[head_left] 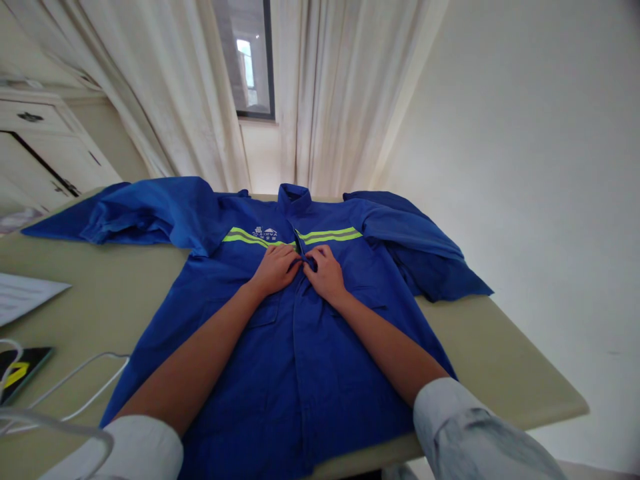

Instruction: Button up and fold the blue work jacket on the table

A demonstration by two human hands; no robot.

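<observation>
A blue work jacket [345, 360] lies spread face up, its collar at the far side and both sleeves out to the sides. A yellow-green and grey reflective stripe crosses its chest, with a white logo on the left half. At the front placket, just below the stripe, my left hand [277, 268] pinches one edge of the jacket. My right hand [325, 272] pinches the placket right beside it, the fingertips of both hands nearly meeting. Whatever fastener lies between the fingers is too small to make out. Below the hands the placket lies closed; above them it gapes slightly.
The jacket rests on a pale greenish table [505, 360]. At the left are a printed paper [25, 297], a black and yellow item [23, 373] and a white cable [95, 360]. Beyond stand a white cabinet [45, 133] and curtains [340, 93]; a wall rises at right.
</observation>
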